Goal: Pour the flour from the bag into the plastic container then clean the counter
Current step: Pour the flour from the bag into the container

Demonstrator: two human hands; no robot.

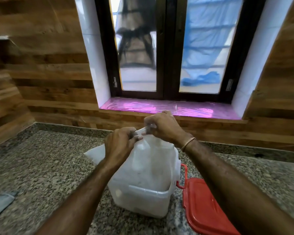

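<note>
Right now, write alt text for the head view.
The left hand and right hand pinch the top of a plastic bag standing in an open white container on a granite counter. A red lid lies beside it, a grey cloth far left.

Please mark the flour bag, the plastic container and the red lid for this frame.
flour bag (153, 158), head view, side below the pinched top.
plastic container (143, 205), head view, front wall.
red lid (205, 206), head view, its flat middle.
</note>
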